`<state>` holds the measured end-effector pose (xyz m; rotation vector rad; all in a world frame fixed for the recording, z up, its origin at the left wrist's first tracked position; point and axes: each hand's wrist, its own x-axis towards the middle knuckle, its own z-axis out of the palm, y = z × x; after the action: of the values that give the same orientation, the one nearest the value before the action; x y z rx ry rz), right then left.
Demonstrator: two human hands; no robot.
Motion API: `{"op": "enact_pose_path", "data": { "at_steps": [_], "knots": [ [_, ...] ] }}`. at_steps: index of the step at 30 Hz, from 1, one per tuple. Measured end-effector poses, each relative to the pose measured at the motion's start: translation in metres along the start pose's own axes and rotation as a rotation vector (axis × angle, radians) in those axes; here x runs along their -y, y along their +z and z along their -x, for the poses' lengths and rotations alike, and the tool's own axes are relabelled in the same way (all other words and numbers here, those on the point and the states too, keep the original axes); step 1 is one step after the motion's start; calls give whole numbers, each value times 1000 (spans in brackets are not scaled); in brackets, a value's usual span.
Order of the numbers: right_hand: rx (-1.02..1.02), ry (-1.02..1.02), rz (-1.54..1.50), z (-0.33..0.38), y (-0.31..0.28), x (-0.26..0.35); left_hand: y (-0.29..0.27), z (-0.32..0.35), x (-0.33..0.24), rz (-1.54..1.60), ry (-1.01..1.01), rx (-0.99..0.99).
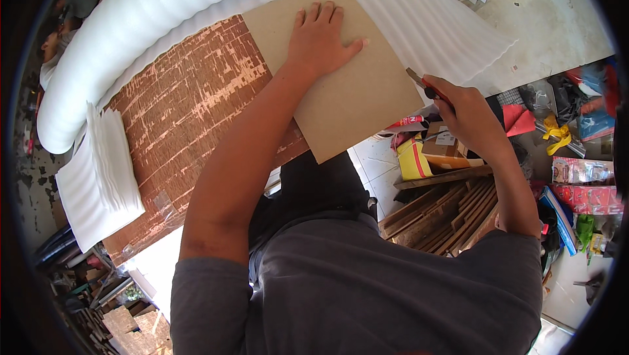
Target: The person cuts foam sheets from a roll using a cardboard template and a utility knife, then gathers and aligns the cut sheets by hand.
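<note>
Right hand (pixel 468 109) grips knife (pixel 419 83); left hand (pixel 319 39) flat on cardboard (pixel 367 103).

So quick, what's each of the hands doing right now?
Left hand: open, pressed flat on the brown board.
Right hand: closed around a red-handled cutter at the board's edge.

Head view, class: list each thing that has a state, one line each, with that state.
Left hand: open, pressed flat on the board.
Right hand: shut on the knife.
Knife: blade at the board's right edge.
Board: flat on the foam.
Foam: partly unrolled.
Foam stack: piled on the table's left.
</note>
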<state>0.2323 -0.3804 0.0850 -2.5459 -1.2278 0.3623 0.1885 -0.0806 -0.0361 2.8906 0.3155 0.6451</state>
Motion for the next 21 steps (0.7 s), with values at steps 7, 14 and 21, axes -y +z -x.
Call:
{"op": "enact_pose_path", "data": {
  "at_steps": [7,14,21],
  "knots": [
    [35,29,36,15,-9,4,1,0,1,3,-5,3],
    [61,51,7,20,-15,5,3,-1,2,-10,1,-11],
    [120,99,74,21,-25,20,1,-2,0,-8,9,0]
  ]
}}
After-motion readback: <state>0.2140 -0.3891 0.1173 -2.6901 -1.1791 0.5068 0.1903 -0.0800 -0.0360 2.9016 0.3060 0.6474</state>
